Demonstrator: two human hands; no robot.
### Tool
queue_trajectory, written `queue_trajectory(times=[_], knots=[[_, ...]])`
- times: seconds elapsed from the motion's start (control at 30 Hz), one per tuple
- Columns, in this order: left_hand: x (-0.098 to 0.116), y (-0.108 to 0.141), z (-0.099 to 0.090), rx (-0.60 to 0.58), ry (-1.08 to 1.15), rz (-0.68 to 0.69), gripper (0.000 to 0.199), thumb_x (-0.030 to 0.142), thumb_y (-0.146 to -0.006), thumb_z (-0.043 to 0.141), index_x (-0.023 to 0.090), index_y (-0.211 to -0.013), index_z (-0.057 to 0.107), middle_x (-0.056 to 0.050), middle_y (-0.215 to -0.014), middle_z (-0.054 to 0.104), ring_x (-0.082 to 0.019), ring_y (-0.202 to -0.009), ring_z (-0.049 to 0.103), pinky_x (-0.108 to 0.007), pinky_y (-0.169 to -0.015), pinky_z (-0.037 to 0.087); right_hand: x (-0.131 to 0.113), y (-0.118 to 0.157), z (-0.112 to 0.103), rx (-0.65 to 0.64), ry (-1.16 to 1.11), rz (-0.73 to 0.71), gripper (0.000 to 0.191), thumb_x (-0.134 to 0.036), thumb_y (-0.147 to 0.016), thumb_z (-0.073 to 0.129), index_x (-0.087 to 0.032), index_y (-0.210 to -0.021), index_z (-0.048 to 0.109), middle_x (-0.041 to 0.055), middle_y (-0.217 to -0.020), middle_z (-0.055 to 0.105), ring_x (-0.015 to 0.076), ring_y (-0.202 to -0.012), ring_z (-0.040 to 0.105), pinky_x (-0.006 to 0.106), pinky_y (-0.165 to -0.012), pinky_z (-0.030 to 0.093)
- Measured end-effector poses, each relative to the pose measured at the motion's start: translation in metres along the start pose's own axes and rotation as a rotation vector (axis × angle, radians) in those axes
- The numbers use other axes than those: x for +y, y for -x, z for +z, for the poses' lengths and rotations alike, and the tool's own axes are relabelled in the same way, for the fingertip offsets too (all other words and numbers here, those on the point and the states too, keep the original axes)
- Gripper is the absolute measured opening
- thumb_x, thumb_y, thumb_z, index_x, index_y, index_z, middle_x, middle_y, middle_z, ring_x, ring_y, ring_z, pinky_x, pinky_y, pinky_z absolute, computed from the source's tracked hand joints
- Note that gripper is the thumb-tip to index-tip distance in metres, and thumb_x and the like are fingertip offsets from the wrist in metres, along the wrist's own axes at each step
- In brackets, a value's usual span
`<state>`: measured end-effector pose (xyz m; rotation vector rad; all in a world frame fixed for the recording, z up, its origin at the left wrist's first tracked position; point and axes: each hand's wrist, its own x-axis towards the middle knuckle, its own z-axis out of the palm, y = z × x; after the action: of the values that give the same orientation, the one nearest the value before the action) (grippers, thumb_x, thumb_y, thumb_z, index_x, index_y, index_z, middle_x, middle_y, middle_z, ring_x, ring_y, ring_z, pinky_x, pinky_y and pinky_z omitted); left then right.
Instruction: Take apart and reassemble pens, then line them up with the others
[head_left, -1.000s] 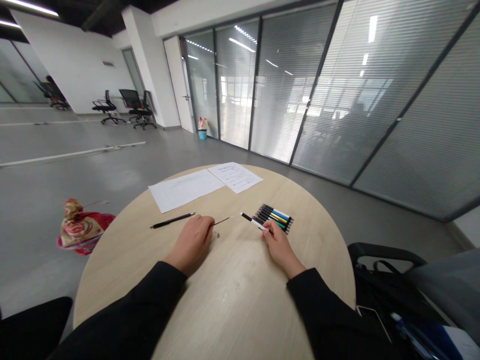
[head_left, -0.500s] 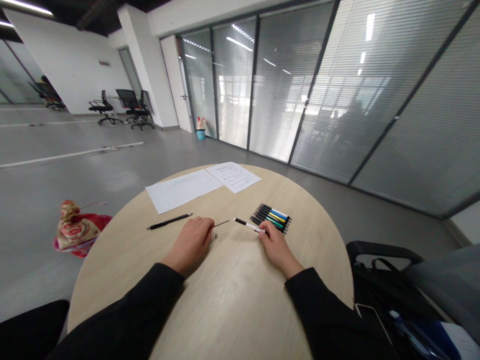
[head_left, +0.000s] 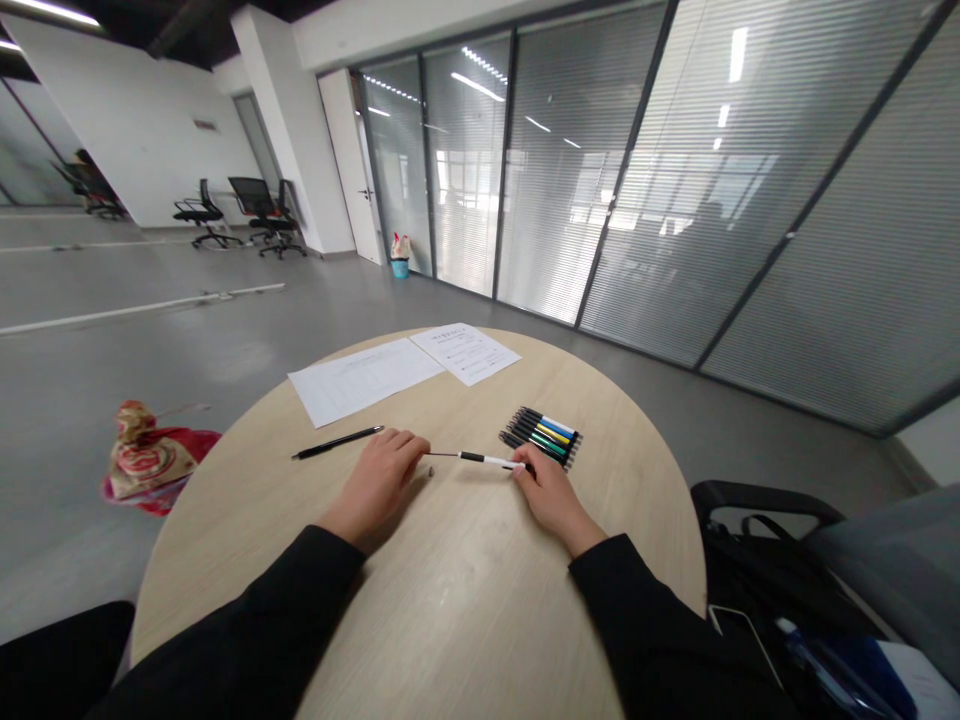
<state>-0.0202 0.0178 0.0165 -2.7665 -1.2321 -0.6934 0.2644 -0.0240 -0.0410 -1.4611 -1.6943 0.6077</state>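
My left hand is closed on a thin dark refill, which points right. Pinched by its right end in my right hand is a white pen barrel with a black grip. The refill's tip meets the barrel's black end, or lies right at it. A small dark piece sits on the table just right of my left fingers. Beyond my right hand lies a row of several pens with black, white, blue, yellow and green parts. Left of my left hand rests a black pen.
Two printed sheets lie at the far side of the round wooden table. To the right stands a chair with a black bag and a phone. A red and beige bag is on the left.
The white barrel has swung level and shifted slightly left, and the refill has turned level too. Their ends now line up, with the gap between them closed.
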Motion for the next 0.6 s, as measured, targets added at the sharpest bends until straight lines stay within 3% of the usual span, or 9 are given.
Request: queue_trajectory(times=[0.2,0.4,0.5,0.6], knots=[[0.020,0.001,0.004,0.006,0.174,0.053,0.021,0.020,-0.100,0.042,0.019,-0.101,0.063,-0.009,-0.095,0.068,-0.022,-0.087,0.058,-0.037,-0.080,0.046,-0.003,0.001,-0.001,-0.044,0.028,-0.031,0.012,-0.026,-0.091,0.051,-0.022,-0.095,0.062,0.0007,-0.082,0.064,0.0187,-0.075,0.057,0.028,-0.068,0.037],[0.024,0.005,0.010,0.087,0.171,0.000,0.026,0.030,-0.100,0.047,0.019,-0.122,0.055,-0.012,-0.118,0.064,-0.026,-0.108,0.059,-0.043,-0.096,0.047,-0.002,0.001,0.000,-0.036,-0.025,-0.035,0.013,-0.027,-0.092,0.051,-0.022,-0.096,0.061,0.0009,-0.086,0.066,0.0190,-0.078,0.058,0.029,-0.073,0.041],[0.016,0.006,0.010,0.114,0.136,-0.072,0.024,0.030,-0.101,0.044,0.018,-0.118,0.055,-0.012,-0.113,0.064,-0.026,-0.104,0.059,-0.044,-0.093,0.047,-0.002,0.000,0.000,-0.035,-0.037,-0.025,0.013,-0.028,-0.092,0.051,-0.022,-0.096,0.061,0.0009,-0.085,0.066,0.0190,-0.077,0.058,0.029,-0.073,0.042],[0.012,0.004,0.009,0.066,0.135,-0.087,0.023,0.029,-0.103,0.039,0.017,-0.104,0.059,-0.010,-0.101,0.064,-0.024,-0.091,0.059,-0.041,-0.084,0.047,-0.002,0.000,0.000,-0.040,-0.036,-0.022,0.013,-0.028,-0.092,0.051,-0.022,-0.096,0.062,0.0008,-0.084,0.066,0.0189,-0.077,0.058,0.028,-0.072,0.041]])
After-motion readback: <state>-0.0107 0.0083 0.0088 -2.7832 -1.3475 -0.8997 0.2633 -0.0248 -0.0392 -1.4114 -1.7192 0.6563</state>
